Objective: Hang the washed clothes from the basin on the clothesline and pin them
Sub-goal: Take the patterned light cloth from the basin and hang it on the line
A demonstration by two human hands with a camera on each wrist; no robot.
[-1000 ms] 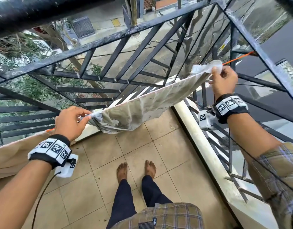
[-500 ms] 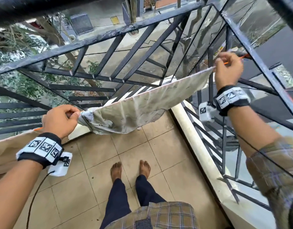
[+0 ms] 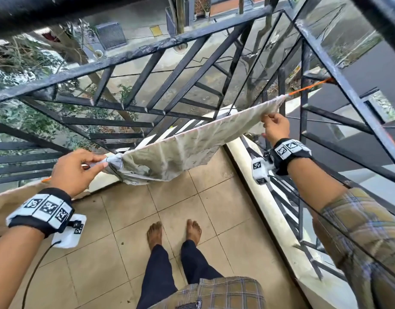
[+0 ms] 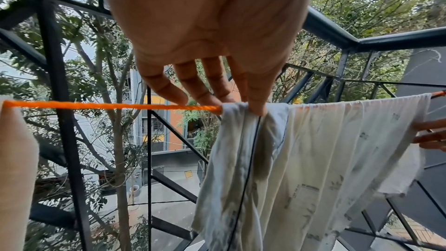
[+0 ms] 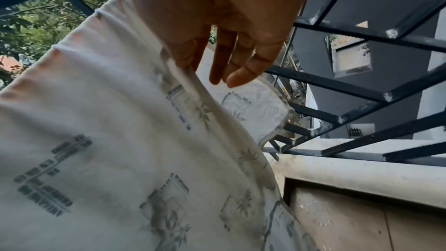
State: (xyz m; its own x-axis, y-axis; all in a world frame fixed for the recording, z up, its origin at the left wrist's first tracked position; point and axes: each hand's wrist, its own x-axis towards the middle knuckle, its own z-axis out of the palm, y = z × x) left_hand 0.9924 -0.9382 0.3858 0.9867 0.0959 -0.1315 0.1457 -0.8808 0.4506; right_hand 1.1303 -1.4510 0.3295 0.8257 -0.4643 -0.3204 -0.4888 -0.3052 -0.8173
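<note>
**Both hands on the cloth along the line**

Left hand (image 3: 77, 172) pinches the bunched end of the cloth (image 3: 187, 144) at about 9 o'clock in the head view; thumb and fingertips close on the gathered fabric, the rest of the hand half curled. In the left wrist view the same fingers (image 4: 258, 100) press the cloth's end down where it folds over the orange line (image 4: 108, 105), and the bare line runs off toward 9 o'clock to a beige cloth (image 4: 17, 169) at the frame's edge.

Right hand (image 3: 275, 128), at about 2 o'clock in the head view, holds the cloth's side edge just below the line. The right wrist view shows thumb and forefinger (image 5: 185, 58) pinching a fold of that edge, while the other fingers hang loose and hold nothing.

Draped over the line, the cloth stretches from one hand to the other, pale with a faint grey print and a dark seam near the left hand. It hangs in folds on the near side, above the tiled floor (image 3: 129, 219). Beyond its far end the line shows again (image 3: 308, 86), running up toward 1 o'clock to the black railing (image 3: 134, 52), which encloses the balcony from 9 to 3 o'clock. Bare feet (image 3: 155, 234) stand on the tiles at 6 o'clock.
</note>
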